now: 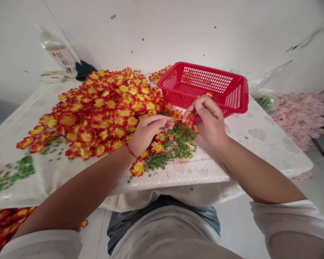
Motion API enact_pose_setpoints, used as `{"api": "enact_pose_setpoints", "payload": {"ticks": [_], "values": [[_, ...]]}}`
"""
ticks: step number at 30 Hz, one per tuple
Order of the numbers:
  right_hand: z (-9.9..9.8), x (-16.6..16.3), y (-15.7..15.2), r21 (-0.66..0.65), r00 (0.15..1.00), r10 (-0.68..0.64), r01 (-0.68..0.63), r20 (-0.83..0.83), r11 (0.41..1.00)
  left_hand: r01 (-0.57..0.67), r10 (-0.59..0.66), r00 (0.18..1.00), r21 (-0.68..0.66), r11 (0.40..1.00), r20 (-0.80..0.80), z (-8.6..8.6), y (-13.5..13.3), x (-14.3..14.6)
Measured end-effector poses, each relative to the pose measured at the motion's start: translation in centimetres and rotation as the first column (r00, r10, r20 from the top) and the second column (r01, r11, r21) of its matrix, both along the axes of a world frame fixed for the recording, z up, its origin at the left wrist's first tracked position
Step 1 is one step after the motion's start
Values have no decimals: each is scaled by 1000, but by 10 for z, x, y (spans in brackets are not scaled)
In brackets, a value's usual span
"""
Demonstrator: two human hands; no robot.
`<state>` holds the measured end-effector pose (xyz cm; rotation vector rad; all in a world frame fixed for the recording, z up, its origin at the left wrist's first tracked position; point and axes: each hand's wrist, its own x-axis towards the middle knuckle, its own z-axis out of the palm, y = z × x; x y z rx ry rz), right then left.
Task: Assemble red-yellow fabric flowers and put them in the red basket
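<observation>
My right hand (209,120) is closed around a slim purple-handled tool (200,118). Its thin metal shaft points left, and a red-and-yellow artificial flower (190,121) sits by the right fingers. The fingertips of my left hand (151,131) are pinched together close to the tip of that shaft; what they hold is too small to make out. Under the hands lies a patch of small green plastic sprigs (175,145) with a few flowers among them. A large heap of red-and-yellow artificial flowers (105,104) spreads to the left of my left hand.
Behind my right hand stands a red plastic basket (232,108). A bottle (59,54) and a dark cloth (84,70) are at the back left of the covered table (272,154). Pink flowers (299,111) stand beyond the right edge; more red ones (5,226) lie below the left edge.
</observation>
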<state>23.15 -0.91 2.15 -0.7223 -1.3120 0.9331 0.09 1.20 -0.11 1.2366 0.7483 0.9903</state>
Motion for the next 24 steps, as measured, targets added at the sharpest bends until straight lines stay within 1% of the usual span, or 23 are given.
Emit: {"api": "enact_pose_setpoints", "payload": {"ticks": [2, 4, 7, 10, 12, 18, 21, 24], "values": [[1, -1, -1, -20, 1000, 7, -8, -5, 1000, -20, 31, 996, 124, 992, -88, 1, 0, -1], [2, -2, -2, -37, 1000, 18, -18, 0, 999, -50, 107, 975, 275, 960, -196, 4, -2, -1], [2, -4, -4, -48, 998, 62, -61, 19, 997, -64, 240, 920, 485, 872, -311, 11, -6, -1], [0, -6, -5, -74, 993, 114, -111, 40, 991, -38, 326, 878, 629, 777, -350, 18, -10, -1], [-2, -7, -6, -79, 991, 118, -114, 54, 990, -7, 339, 865, 666, 746, -370, 20, -12, -1], [-5, -11, -6, 4, 976, 73, -76, 206, 997, 49, 326, 862, 704, 709, -388, 19, -17, -1], [-5, -13, -5, 26, 968, 38, -46, 249, 999, 23, 359, 855, 719, 694, -374, 18, -17, 0], [-5, -12, -1, 11, 977, 41, -44, 211, 999, -4, 404, 847, 756, 655, -346, 21, -17, -1]]}}
